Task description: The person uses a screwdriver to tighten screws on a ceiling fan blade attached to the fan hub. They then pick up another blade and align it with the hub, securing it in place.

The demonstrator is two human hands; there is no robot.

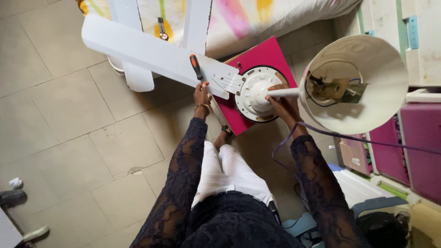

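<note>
Landmark: fan motor [255, 94], round, white, lying on a pink board [266, 57] on the tiled floor [69, 119].
Left hand [201, 94]: left of the motor, fingers wrapped tight round a screwdriver [196, 68]; the orange and black handle sticks up past the fist, the tip is hidden under the blade.
Right hand [281, 102]: on the right edge of the motor, fingers curled onto the housing below the white rod [282, 92]; whether it really clamps anything, can't tell.
Blades: 3 white ones counted; the long blade [147, 50] runs up-left from the motor via a metal bracket [228, 82]; two more blades [138, 76] lie beyond it, partly covered and cut off at the top edge.
Cup: 1 white bell-shaped cover [356, 85] on the rod, right of the motor, open side up, wires and a metal part inside, hard to make out.
Cable: 1 purple wire [358, 139] from the right wrist to the right edge, end cut off.
Hidden: mattress [257, 20] above the motor, only its edge shows; pink drawers [395, 151] far right, cropped.
</note>
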